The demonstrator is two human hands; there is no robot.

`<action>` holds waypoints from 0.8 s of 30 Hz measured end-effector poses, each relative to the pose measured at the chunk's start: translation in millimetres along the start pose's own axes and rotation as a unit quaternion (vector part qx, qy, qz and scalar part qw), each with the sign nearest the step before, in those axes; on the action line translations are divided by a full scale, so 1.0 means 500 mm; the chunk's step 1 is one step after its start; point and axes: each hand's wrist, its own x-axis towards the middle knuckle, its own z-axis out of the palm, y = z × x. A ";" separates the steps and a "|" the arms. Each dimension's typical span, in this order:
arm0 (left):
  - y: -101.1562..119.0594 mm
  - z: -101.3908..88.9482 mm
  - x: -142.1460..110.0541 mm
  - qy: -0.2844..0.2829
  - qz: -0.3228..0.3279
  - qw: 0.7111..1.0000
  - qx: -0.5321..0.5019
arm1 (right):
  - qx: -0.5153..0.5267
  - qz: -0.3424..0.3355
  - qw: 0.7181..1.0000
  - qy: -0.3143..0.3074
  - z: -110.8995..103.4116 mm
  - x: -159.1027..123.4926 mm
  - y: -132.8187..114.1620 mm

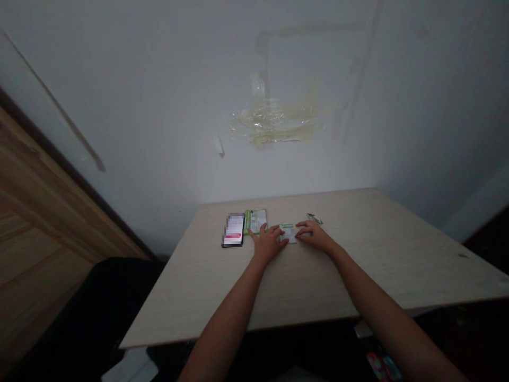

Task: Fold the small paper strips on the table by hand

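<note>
A small flat white-and-green packet lies on the table between my two hands. My left hand rests with spread fingers, its thumb and nearest fingertips on the packet's left edge. Its other fingers reach to the lower edge of a larger green-and-white packet. At the right edge of the small packet is my right hand, fingers bent but apart; whether its tips press on the packet is too small to tell. Just beyond that hand lies a small green-and-white scrap.
A phone with a lit screen lies left of the larger packet. The pale wooden table meets a grey wall bearing yellowed clear tape. A dark draped object stands by the table's left side.
</note>
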 end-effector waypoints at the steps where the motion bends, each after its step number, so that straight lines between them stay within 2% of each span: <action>1: 0.000 0.000 0.000 0.000 0.000 1.000 0.000 | -0.001 0.001 1.000 0.006 0.001 0.000 0.001; 11: 0.000 0.006 0.001 0.013 0.003 1.000 -0.007 | -0.059 0.032 0.996 0.059 0.017 0.005 0.005; 24: 0.005 -0.005 0.001 -0.003 -0.002 1.000 0.001 | -0.127 0.067 0.987 0.069 0.029 0.026 -0.009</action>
